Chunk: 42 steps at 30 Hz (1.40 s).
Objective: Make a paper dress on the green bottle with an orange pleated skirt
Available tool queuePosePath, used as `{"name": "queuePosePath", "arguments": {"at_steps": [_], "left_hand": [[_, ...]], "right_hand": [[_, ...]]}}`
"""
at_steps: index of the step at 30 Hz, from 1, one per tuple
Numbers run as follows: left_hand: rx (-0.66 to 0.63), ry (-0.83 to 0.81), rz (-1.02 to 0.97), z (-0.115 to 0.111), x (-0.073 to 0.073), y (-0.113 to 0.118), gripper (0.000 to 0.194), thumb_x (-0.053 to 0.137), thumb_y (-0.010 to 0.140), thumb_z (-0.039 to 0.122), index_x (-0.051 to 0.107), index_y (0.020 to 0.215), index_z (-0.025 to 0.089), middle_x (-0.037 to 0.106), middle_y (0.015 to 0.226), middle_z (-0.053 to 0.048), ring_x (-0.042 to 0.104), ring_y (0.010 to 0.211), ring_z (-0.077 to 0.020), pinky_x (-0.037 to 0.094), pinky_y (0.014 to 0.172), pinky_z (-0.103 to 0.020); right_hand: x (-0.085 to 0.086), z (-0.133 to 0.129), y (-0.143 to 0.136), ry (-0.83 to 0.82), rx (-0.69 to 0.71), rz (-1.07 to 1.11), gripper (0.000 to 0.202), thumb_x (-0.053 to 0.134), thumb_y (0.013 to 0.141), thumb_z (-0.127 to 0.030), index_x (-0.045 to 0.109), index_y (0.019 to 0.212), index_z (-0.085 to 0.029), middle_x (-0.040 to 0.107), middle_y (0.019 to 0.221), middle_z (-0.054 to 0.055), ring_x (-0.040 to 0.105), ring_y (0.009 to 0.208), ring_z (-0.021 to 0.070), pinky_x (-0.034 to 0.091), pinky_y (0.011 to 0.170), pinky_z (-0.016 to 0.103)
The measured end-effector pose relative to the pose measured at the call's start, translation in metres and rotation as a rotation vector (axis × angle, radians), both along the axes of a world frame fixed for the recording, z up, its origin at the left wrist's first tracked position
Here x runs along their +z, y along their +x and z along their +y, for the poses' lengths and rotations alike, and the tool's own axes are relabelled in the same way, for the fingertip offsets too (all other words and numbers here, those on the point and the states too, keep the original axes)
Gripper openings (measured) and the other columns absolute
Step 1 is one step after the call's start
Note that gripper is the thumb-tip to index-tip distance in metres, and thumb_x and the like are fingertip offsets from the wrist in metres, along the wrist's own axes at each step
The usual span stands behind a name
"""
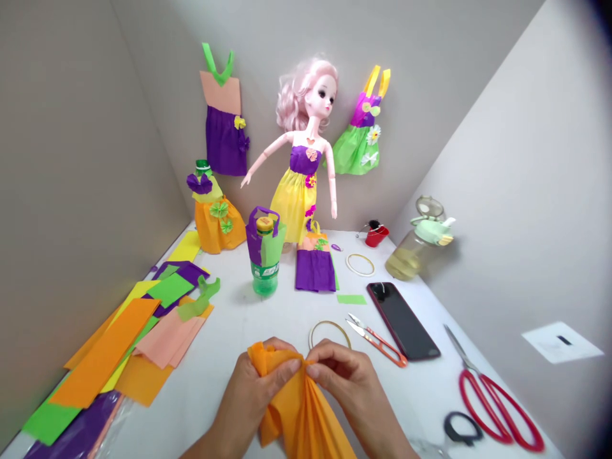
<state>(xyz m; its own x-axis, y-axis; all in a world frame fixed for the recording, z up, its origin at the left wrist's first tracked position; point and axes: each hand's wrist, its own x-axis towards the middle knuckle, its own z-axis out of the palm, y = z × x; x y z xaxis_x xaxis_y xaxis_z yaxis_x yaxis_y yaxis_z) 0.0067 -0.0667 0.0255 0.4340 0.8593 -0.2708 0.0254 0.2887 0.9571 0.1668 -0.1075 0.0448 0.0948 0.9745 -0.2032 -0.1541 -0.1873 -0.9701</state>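
Note:
An orange piece of fabric [315, 424] hangs in folds between my two hands at the front of the table. Its top edge is bunched into pleats. My left hand [255, 386] is closed on the fabric, thumb pressed on top, with a loose flap rising above the fingers. Beside it, my right hand [351, 386] pinches the gathered edge, its fingertips close to the left thumb. Just beyond the hands lies a thin gold ring [349, 334]. Small orange-handled snips [382, 347] rest to the right of the ring.
Coloured strips [108, 350] pile up on the left. A doll [306, 159], a dressed bottle [265, 277] and small dresses stand or hang behind. On the right are a phone [404, 322], red-handled scissors [497, 408], a black ring-shaped handle [463, 438] and a tilted jug [411, 252].

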Motion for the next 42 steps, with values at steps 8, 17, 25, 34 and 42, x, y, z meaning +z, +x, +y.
{"name": "queuePosePath", "arguments": {"at_steps": [8,17,25,34,42], "left_hand": [[0.035,-0.039,-0.023,-0.001,0.001,0.004,0.032,0.078,0.068,0.045,0.065,0.074,0.017,0.054,0.062,0.003,0.048,0.059,-0.0122,0.039,0.056,-0.021],[0.036,-0.043,-0.04,0.001,0.0,0.005,0.032,0.079,0.065,0.045,0.066,0.072,0.017,0.056,0.061,0.003,0.048,0.057,-0.0125,0.039,0.056,-0.022],[-0.014,0.044,0.046,0.001,-0.004,0.003,0.034,0.074,0.072,0.048,0.063,0.072,0.016,0.05,0.061,0.003,0.044,0.059,-0.0114,0.037,0.056,-0.021],[-0.082,0.047,0.01,-0.001,0.004,-0.001,0.035,0.062,0.085,0.049,0.061,0.08,0.015,0.052,0.071,0.002,0.048,0.069,-0.0136,0.04,0.065,-0.022],[-0.067,-0.045,-0.074,0.004,0.008,-0.005,0.038,0.07,0.078,0.051,0.055,0.075,0.016,0.047,0.067,0.004,0.045,0.062,-0.0106,0.037,0.058,-0.021]], "right_hand": [[0.0,-0.001,-0.003,-0.032,-0.025,0.075,0.026,0.087,0.059,-0.037,0.072,0.063,-0.016,0.06,0.063,0.0,0.049,0.063,0.0129,0.042,0.06,0.024],[-0.003,0.001,-0.004,-0.057,-0.023,0.15,0.029,0.09,0.055,-0.032,0.073,0.071,-0.016,0.063,0.065,0.0,0.052,0.064,0.0119,0.042,0.061,0.022],[-0.001,0.0,-0.001,0.004,0.008,0.001,0.026,0.083,0.066,-0.038,0.07,0.068,-0.016,0.057,0.069,0.0,0.05,0.069,0.0134,0.039,0.063,0.024],[-0.006,-0.001,0.001,0.038,-0.007,0.009,0.026,0.075,0.076,-0.039,0.064,0.073,-0.016,0.057,0.071,-0.001,0.049,0.069,0.0132,0.04,0.065,0.025],[-0.004,-0.003,0.004,0.053,-0.002,0.033,0.025,0.075,0.077,-0.039,0.064,0.075,-0.016,0.058,0.073,0.0,0.051,0.071,0.0132,0.041,0.067,0.025]]}}
